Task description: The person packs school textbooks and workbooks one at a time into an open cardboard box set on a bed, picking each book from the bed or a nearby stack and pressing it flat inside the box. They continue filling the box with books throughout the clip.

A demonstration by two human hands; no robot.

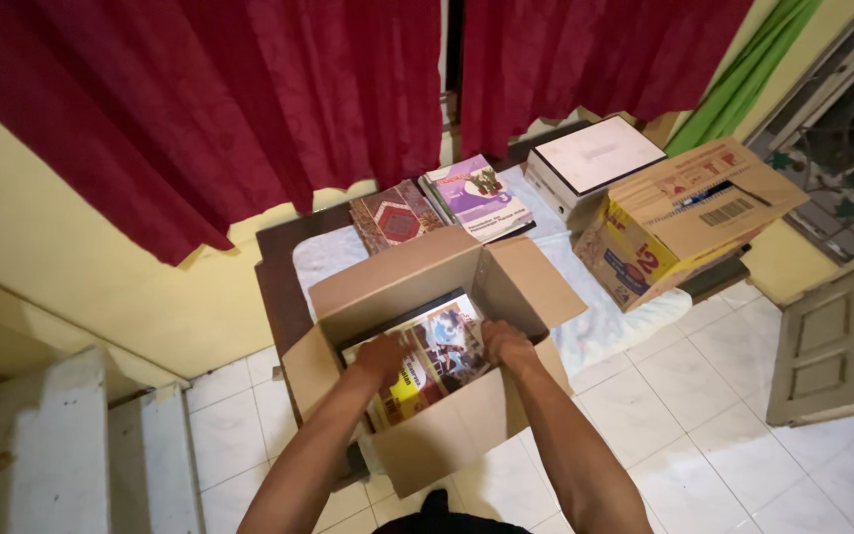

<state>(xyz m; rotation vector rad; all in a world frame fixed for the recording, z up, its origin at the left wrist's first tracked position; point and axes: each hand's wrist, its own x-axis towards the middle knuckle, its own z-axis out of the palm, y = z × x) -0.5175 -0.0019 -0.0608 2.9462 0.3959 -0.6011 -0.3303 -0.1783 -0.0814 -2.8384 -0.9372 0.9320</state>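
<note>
An open box (427, 415) sits at the table's (274, 287) near edge, a book (432, 356) inside it. Behind lie two books (437, 208); to their right, a flat box (590, 163), then a carton (679, 218).

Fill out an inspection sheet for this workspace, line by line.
Surface: low dark table with a pale cloth, on white floor tiles.
Job's things: open box on the table's near edge, flaps up; colourful book lying inside it.
Clutter: two books flat behind the open box; white box and a shut printed carton to the right.
Hands: left hand and right hand both inside the open box, on the book's edges.
Cables: nothing seen.
Surroundings: red curtains, yellow wall, green cloth, panelled door at right, white ledge at left.
</note>
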